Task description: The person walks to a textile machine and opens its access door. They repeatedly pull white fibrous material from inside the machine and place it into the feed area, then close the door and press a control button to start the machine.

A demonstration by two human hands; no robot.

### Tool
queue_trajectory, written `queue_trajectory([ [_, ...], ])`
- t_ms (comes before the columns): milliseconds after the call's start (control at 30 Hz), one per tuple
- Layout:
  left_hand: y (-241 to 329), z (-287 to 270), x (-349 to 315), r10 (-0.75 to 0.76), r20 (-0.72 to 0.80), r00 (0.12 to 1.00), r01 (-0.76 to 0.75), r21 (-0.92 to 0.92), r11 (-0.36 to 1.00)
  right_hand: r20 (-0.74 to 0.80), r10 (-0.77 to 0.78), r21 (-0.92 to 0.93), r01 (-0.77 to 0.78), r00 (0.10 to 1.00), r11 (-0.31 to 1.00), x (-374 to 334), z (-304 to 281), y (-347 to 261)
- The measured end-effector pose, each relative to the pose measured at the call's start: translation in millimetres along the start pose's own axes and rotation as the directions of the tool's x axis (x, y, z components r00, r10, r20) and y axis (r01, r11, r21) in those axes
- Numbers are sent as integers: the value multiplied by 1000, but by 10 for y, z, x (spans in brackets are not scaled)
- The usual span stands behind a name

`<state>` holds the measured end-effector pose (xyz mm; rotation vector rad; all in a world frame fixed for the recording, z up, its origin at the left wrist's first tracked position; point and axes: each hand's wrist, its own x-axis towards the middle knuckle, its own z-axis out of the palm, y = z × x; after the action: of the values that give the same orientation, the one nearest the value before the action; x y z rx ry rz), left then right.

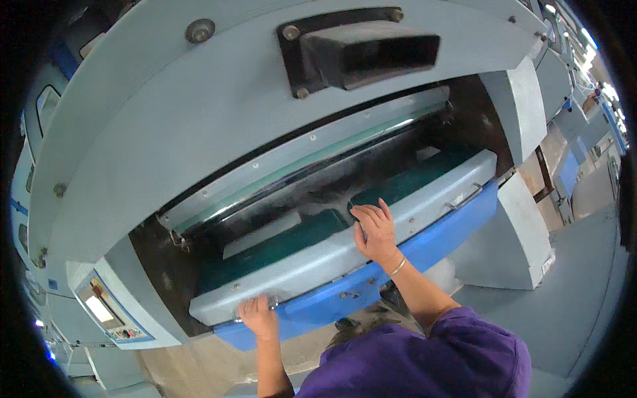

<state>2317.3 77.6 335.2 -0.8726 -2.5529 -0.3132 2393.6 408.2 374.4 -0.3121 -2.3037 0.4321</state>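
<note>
A large grey machine stands in front of me with its grey and blue front cover [424, 219] swung open. My left hand [257, 317] grips the metal handle at the cover's left end. My right hand [375, 230] lies flat on the cover's top edge near the middle, fingers spread, a thin bracelet on the wrist. Behind the cover I see green panels [279, 242] and white fibre fluff on a dark surface. A second metal handle [464, 197] sits free on the cover's right part.
The grey curved hood [199, 132] with a black box [365, 53] overhangs the opening. A control panel with a small screen [106, 312] is at the lower left. More machines of the same kind line the aisle at the right, over a grey floor [584, 278].
</note>
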Motion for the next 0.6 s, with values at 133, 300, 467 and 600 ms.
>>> queue_trajectory([
  [133, -26, -12, 177, 22, 11, 1000, -22, -18, 1000, 30, 38, -42, -37, 999, 998, 144, 31, -21],
  [300, -148, 8, 570, 15, 11, 1000, -16, 34, 999, -12, 32, -53, -33, 999, 998, 468, 356, 111],
  [467, -435, 180, 1137, -21, 102, 995, 17, 37, 999, 69, 59, -14, -58, 996, 998, 979, 635, 270],
  [600, -531, 289, 1642, -20, 116, 993, 12, 71, 997, -116, -27, 195, 50, 993, 979, 1146, 585, 301],
])
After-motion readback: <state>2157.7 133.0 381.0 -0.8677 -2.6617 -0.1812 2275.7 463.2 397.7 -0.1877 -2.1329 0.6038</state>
